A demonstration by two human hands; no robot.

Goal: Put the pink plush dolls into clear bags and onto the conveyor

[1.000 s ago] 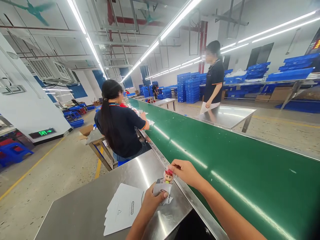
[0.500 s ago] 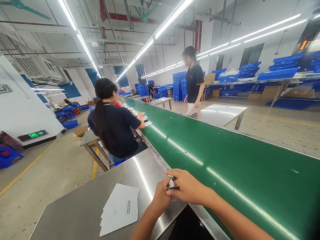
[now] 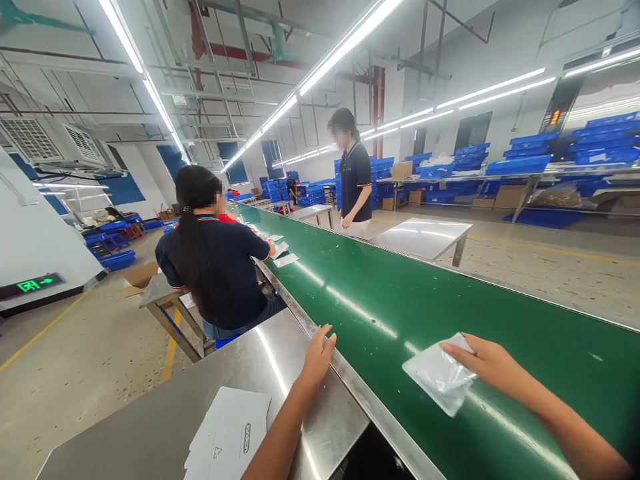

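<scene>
My right hand [image 3: 487, 363] reaches out over the green conveyor belt [image 3: 380, 300] and pinches a small clear plastic bag [image 3: 440, 377] by its edge, just above the belt. My left hand [image 3: 319, 352] rests with fingers stretched out at the steel rail between the belt and the steel table [image 3: 165, 420]; it holds nothing. A stack of white flat cards [image 3: 227, 440] lies on the table to the left of my left arm.
A seated person in a dark shirt [image 3: 215, 263] works at the belt further along, with white packets [image 3: 285, 259] on the belt beside them. Another person [image 3: 355, 177] stands across the belt by a steel table [image 3: 425, 237]. Blue crates [image 3: 520, 157] line the far wall.
Both hands were together at the table edge, putting a small figure into the bag. Now my right hand has carried the bag out over the belt, and my left hand has let go.
</scene>
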